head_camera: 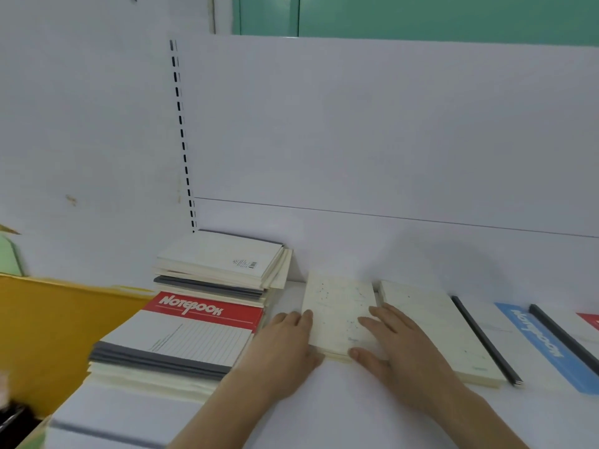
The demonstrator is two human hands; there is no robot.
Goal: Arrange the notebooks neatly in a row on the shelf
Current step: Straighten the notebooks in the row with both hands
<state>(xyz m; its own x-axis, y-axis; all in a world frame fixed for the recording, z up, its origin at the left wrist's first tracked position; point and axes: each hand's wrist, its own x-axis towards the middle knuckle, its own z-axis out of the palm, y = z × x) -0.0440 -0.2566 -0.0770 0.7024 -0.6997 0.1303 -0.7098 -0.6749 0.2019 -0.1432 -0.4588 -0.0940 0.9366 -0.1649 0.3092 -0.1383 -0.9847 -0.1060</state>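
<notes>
A cream speckled notebook (pixel 337 306) lies flat on the white shelf (pixel 340 403). My left hand (pixel 285 345) presses with straight fingers against its left edge. My right hand (pixel 398 345) rests flat on its right side, thumb at the near corner. Right of it lie a second cream notebook (pixel 434 322), a white notebook with a black spine (pixel 486 341), a blue-banded notebook (pixel 544 345) and a red-cornered one (pixel 590 319) at the frame's edge. On the left stand two stacks: a back stack (pixel 220 264) and a front stack topped by a red "Notebook" cover (pixel 194 328).
A white back panel (pixel 356 140) rises behind the shelf, with a slotted upright (pixel 183 134) at its left. A yellow surface (pixel 48 335) sits lower left, beyond the shelf's end. Dark blurred objects (pixel 13 419) show at the bottom left corner.
</notes>
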